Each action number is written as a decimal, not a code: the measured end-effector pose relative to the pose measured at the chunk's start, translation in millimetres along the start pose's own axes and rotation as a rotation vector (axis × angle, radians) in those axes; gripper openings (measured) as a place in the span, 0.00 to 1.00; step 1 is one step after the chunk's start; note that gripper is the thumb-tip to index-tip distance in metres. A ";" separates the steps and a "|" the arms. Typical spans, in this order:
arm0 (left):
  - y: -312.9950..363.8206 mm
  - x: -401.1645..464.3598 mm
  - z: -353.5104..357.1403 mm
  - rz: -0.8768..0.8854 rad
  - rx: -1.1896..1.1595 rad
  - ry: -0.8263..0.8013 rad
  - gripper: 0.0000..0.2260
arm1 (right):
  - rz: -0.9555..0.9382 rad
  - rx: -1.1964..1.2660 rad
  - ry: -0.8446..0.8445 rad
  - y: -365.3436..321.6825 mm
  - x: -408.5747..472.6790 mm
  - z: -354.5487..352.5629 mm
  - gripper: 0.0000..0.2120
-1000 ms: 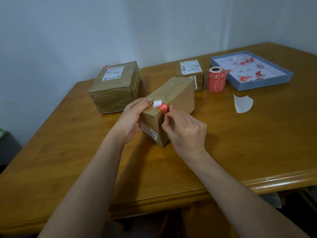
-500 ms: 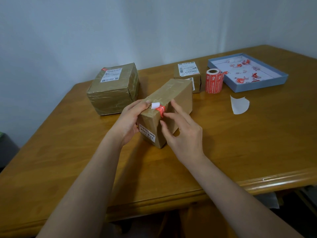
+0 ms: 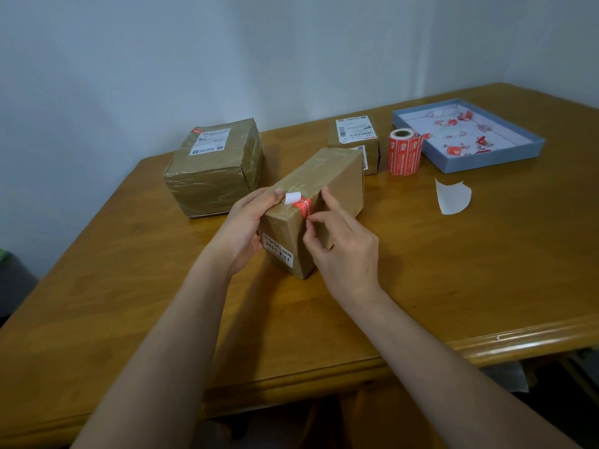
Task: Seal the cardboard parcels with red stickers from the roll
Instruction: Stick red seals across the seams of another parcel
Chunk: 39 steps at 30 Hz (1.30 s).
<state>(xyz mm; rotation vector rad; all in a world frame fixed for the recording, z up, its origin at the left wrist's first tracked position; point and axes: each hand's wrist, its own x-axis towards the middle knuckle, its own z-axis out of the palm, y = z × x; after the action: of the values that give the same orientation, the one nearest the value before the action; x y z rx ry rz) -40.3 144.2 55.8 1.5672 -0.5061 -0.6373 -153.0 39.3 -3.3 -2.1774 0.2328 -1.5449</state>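
Observation:
A long cardboard parcel (image 3: 327,179) lies in the middle of the wooden table (image 3: 453,270). A red sticker (image 3: 303,207) lies folded over its near top edge, with a white end curling up. My left hand (image 3: 246,228) grips the parcel's near left corner, thumb beside the white end. My right hand (image 3: 340,247) presses the sticker's lower end on the parcel's right side with thumb and forefinger. The roll of red stickers (image 3: 404,152) stands upright behind the parcel, to the right.
A bigger taped parcel (image 3: 215,166) sits at the back left and a small parcel (image 3: 353,140) at the back beside the roll. A blue tray (image 3: 496,160) with sticker scraps stands at the back right. A white backing scrap (image 3: 452,197) lies on the table.
My right hand's fingers have curled from flat on the parcel's side into a pinch at the sticker's lower end. The left hand stays on the parcel's corner.

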 end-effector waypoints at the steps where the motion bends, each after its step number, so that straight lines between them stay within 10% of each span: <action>1: 0.0 0.0 -0.2 0.000 0.001 0.000 0.12 | 0.001 -0.001 0.003 0.0 0.0 0.0 0.03; 39: 0.8 2.0 -0.9 -0.016 0.003 0.003 0.12 | 0.124 0.157 -0.035 6.4 3.7 -3.6 0.11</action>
<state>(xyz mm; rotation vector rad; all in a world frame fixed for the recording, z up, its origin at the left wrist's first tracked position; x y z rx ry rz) -38.1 143.4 56.5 1.5763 -0.4929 -0.6459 -154.2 31.3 -2.2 -2.0274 0.2236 -1.4069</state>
